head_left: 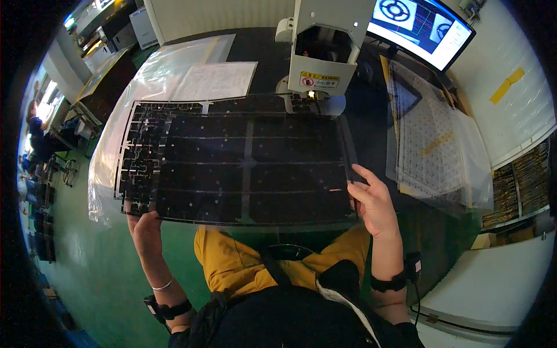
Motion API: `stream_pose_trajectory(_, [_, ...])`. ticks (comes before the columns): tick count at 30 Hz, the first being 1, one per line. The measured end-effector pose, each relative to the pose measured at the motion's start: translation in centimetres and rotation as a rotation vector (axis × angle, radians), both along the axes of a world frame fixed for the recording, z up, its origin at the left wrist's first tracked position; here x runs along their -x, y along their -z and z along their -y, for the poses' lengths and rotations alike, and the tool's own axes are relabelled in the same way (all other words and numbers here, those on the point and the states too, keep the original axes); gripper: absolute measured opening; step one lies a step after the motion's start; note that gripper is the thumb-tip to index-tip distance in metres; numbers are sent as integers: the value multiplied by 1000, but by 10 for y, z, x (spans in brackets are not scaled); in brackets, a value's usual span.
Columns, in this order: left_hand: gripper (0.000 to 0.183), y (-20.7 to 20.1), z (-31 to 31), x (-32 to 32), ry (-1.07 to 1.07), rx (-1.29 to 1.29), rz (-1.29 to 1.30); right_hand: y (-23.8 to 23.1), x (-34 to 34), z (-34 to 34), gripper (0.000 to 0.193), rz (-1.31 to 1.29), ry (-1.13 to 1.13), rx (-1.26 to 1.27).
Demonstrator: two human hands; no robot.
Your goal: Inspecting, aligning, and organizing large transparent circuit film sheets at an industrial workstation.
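Observation:
A large, dark, see-through film sheet (203,151) with pale circuit-like patterns along its left side lies level in front of me. Its near edge reaches out over my lap. My left hand (146,231) is closed on the near left corner, thumb on top and fingers showing faintly underneath. At the right edge, my right hand (374,203) pinches the sheet, with the index finger stretched along it. The sheet's far edge sits beneath the head of a white bench machine (322,72), where a small lamp glows.
A printed paper (217,80) and clear plastic sheeting (159,72) lie at the far left of the dark table. Clear patterned films (432,145) are spread on the right, below a lit monitor (420,26). Brown stacked sheets (519,185) stand in a rack at far right.

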State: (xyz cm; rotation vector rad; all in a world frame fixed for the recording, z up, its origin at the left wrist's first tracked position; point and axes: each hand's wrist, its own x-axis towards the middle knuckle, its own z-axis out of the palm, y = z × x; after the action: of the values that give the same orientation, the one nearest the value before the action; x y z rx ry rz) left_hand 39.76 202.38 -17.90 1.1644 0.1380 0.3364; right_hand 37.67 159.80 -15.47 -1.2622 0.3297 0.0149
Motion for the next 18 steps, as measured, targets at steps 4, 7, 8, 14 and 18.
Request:
stream_pose_trajectory(4, [68, 2, -15, 13, -33, -25, 5, 0, -4, -6, 52, -11, -77, 41])
stream_pose_trajectory(7, [56, 4, -19, 14, -33, -5, 32, -9, -5, -15, 51, -32, -41, 89])
stream_pose_trajectory(8, [57, 11, -18, 8, -72, -23, -90, -11, -4, -13, 51, -11, -17, 55])
stream_pose_trajectory(14, [67, -10, 10, 0, -56, 141, 33, -9, -2, 4, 49, 98, -66, 202])
stream_pose_trajectory(18, [66, -6, 2, -1, -9, 117, 1, -14, -7, -2, 50, 61, -40, 181])
